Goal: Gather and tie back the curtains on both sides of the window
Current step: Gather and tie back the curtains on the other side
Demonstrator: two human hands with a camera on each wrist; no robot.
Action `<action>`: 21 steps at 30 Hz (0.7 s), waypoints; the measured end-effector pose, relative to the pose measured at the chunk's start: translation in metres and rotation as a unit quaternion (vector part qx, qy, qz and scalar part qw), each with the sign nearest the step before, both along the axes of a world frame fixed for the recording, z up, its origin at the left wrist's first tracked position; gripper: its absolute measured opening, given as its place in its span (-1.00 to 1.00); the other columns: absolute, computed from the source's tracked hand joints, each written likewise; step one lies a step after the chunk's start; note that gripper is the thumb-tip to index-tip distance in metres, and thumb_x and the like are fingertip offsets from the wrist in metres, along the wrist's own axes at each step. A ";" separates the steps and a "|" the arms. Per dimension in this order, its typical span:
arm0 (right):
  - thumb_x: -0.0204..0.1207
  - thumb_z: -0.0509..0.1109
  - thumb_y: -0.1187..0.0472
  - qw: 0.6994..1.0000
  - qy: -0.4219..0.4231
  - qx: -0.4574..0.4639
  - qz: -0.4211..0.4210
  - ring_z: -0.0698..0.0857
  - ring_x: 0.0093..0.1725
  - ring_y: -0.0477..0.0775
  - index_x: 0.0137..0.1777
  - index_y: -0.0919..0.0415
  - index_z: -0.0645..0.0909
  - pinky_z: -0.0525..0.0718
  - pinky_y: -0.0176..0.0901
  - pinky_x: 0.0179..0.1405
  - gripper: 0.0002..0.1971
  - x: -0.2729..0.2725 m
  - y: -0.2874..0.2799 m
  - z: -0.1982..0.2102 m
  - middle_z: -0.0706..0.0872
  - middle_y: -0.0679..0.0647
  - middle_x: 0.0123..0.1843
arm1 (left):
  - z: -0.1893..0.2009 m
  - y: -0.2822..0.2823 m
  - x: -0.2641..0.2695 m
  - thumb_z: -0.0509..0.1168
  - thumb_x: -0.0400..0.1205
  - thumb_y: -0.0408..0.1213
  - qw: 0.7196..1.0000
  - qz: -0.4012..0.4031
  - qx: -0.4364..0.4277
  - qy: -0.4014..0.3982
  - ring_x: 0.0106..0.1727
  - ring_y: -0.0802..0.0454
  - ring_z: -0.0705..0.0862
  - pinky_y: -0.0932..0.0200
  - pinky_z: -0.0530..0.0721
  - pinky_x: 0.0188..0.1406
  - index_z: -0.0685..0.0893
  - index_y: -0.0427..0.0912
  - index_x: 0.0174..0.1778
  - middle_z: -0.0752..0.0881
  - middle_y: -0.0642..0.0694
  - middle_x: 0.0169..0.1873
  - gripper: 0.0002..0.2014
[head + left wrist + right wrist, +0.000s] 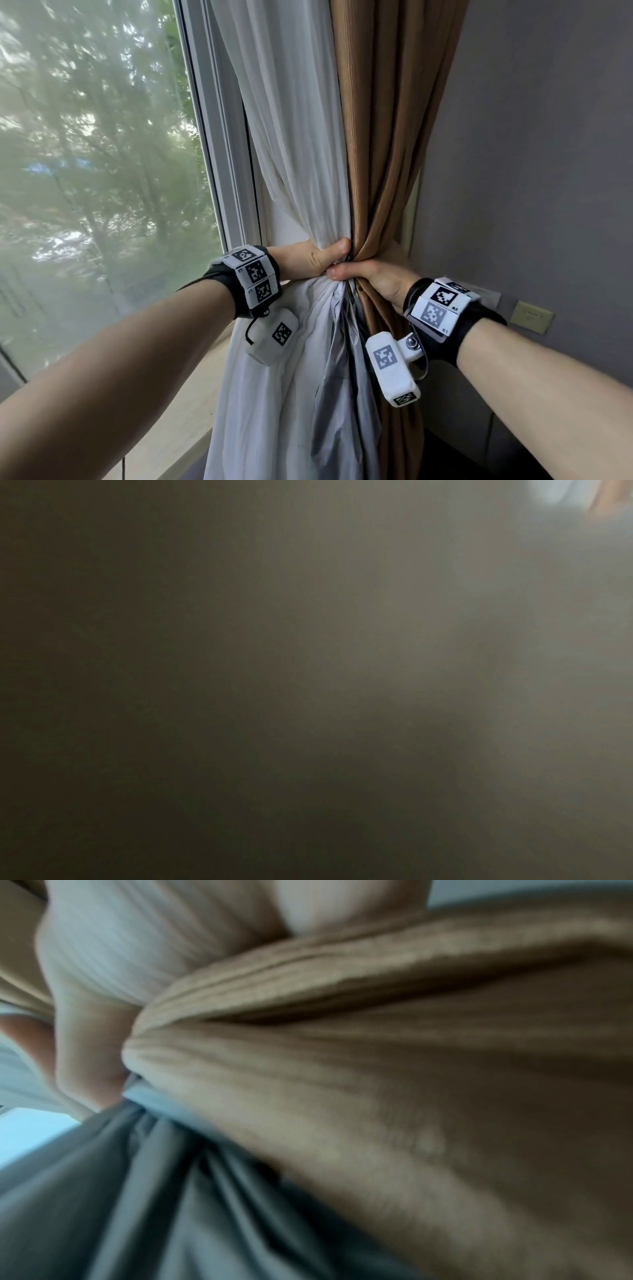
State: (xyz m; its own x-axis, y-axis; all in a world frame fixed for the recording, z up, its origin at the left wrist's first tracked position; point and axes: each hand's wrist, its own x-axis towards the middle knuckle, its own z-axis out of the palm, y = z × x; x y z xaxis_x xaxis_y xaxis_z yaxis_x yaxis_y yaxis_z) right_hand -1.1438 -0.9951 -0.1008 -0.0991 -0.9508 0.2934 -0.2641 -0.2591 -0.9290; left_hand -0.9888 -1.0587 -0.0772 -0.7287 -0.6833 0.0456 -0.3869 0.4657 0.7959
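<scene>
Both hands are clamping the curtains at one pinch point, right by the window (102, 154) frame. The left hand (308, 258) is wrapping the white sheer (291, 137), thumb curled over the front, while the right hand (373, 279) is squeezing the tan drape (387, 137) just beside it, thumbs nearly touching. That is bunching both layers into one waist — narrow enough, I'd judge, for a tie to go round. No tieback is showing yet. The left wrist view is dark; the right wrist view is showing tan folds (377, 1069) pressed close over grey lining (137, 1204).
</scene>
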 end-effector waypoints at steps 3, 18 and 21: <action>0.15 0.81 0.38 1.000 -0.006 -0.001 0.005 0.88 -0.09 -0.10 -0.23 0.07 0.83 0.81 -0.21 0.09 -0.71 0.004 0.000 0.000 0.91 -0.04 -0.18 | 0.013 0.020 0.010 -0.11 0.89 -0.34 1.000 0.014 0.008 0.022 0.38 0.18 0.37 0.86 0.28 -0.14 0.31 -0.39 0.69 0.39 0.08 0.26 -0.56; 0.24 0.73 0.52 1.000 -0.005 0.000 -0.021 0.87 -0.14 -0.16 0.02 0.40 0.84 0.78 -0.35 -0.05 -0.68 0.000 -0.001 0.000 0.92 0.19 -0.01 | 0.000 0.005 0.000 -0.03 0.89 -0.24 0.999 0.023 -0.002 -0.024 0.53 0.21 0.37 0.83 0.27 0.18 0.29 -0.28 0.74 0.47 -0.11 0.60 -0.53; 0.23 0.73 0.51 1.000 -0.002 0.000 -0.019 0.88 -0.10 -0.11 -0.08 0.23 0.85 0.80 -0.35 -0.02 -0.70 0.002 -0.001 0.000 0.91 0.09 -0.08 | -0.004 0.001 0.002 -0.03 0.89 -0.24 0.999 0.016 -0.012 -0.029 0.59 0.18 0.34 0.77 0.28 0.31 0.26 -0.28 0.76 0.45 -0.05 0.57 -0.52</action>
